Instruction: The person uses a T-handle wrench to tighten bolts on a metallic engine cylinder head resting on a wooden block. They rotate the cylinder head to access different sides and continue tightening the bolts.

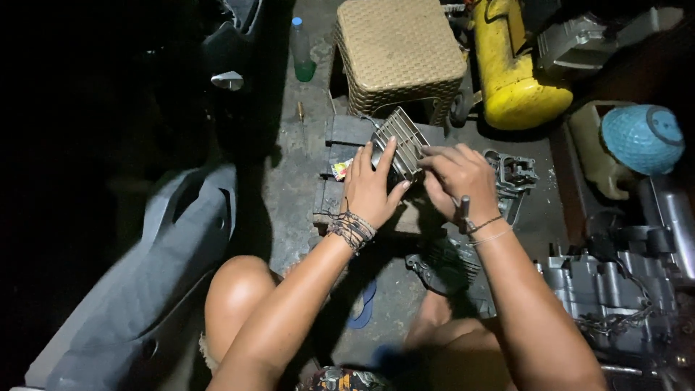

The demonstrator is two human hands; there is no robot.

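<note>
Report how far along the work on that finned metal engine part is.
Done: the finned grey metal cylinder is off any engine and sits on the dark wooden block. In hand: left hand steadies it, right hand works its side. Left: the grey engine block lies apart, unjoined.

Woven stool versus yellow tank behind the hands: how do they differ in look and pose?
The woven stool is tan, boxy and stands upright with a flat top; the yellow tank is glossy, rounded and lies slanted. The stool's surface is textured weave; the tank's is smooth. Both sit on the floor.
</note>
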